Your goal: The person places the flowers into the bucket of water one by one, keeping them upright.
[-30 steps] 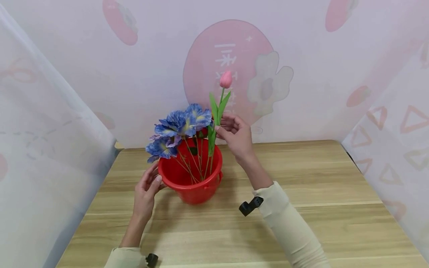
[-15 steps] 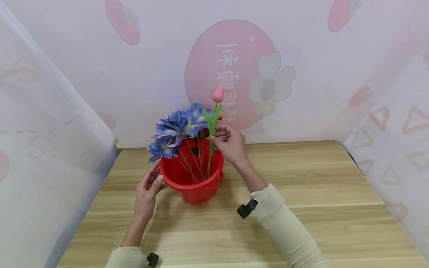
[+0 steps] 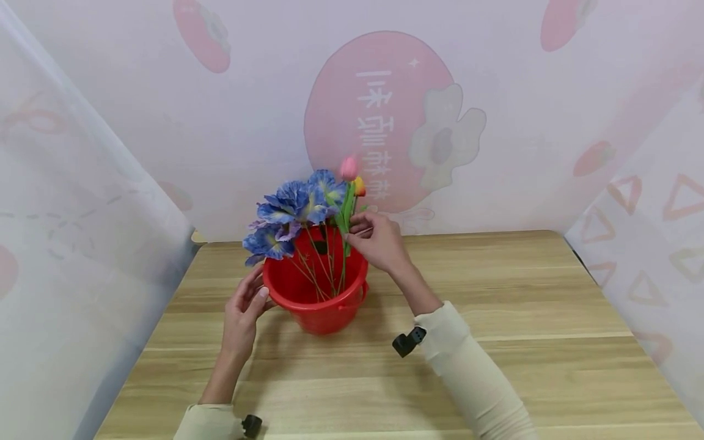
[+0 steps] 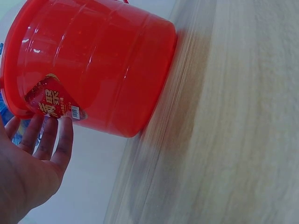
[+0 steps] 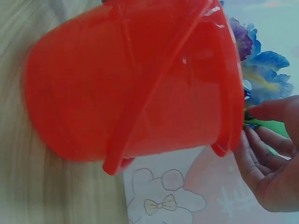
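A red plastic bucket stands upright on the wooden table, holding several blue irises whose thin stems lean inside it. My right hand is over the bucket's right rim and pinches the green leafy stem of a pink tulip, its lower stem down inside. Just behind that bloom shows an orange-yellow flower. At the bucket's left side, my left hand touches the outer wall near the rim. In the left wrist view, its fairly straight fingers lie against the wall beside a printed label.
The bucket's red handle hangs down its side in the right wrist view. Printed white cloth walls off the back and both sides of the table. A black camera is on the right wrist.
My right hand has moved down and slightly left, lowering the pink tulip until its bloom is level with the irises. The left hand and the bucket have stayed in place.
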Motion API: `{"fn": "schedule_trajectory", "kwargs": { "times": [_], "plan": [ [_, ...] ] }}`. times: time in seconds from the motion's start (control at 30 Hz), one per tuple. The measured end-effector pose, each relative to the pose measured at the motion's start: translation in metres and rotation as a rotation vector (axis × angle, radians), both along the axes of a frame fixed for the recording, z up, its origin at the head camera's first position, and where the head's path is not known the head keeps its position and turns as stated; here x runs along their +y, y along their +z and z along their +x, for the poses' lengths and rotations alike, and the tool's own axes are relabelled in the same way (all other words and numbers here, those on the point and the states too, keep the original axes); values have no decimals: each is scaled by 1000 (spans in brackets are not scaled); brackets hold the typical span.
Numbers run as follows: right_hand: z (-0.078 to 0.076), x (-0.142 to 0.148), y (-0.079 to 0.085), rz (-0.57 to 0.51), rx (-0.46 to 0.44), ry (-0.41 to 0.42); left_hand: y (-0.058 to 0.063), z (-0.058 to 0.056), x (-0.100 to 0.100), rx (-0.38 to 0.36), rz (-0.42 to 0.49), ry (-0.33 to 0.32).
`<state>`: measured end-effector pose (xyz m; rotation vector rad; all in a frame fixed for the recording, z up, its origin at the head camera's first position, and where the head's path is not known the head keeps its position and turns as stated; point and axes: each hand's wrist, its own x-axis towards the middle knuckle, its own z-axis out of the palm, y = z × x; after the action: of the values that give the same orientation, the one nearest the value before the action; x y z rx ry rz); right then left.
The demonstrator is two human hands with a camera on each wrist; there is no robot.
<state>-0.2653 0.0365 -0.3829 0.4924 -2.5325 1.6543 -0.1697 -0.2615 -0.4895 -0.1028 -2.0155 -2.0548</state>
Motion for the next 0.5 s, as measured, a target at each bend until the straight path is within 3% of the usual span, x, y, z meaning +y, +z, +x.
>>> {"fn": "schedule_trajectory", "kwargs": {
  "times": [0.5],
  "plan": [
    [14, 43, 0, 0, 7, -40, -1, -1, 1, 24, 19, 0]
  ]
}}
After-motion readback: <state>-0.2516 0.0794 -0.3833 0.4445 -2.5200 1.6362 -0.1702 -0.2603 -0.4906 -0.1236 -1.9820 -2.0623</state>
